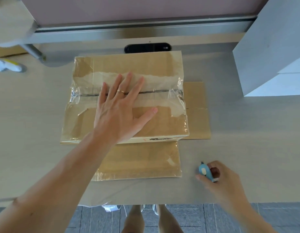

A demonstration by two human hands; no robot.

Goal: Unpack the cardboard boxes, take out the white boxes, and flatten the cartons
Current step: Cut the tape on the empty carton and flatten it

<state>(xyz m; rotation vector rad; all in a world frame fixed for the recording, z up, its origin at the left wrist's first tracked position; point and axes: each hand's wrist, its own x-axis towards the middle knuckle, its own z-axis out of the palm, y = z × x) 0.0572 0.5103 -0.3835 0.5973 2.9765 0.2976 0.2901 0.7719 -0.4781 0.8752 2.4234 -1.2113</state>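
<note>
- Cardboard box (162, 120), taped shut, sits on the desk (44, 123) atop flattened cartons (139, 160).
- Left hand (122, 108) lies flat on its lid, fingers spread (a ring on one).
- Right hand (220, 177), at 4 o'clock from the box, grips a blue cutter (205, 172).

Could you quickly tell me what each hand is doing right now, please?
Left hand: open, fingers spread flat on the taped cardboard box.
Right hand: curled around a small blue cutter, off the box.
</note>
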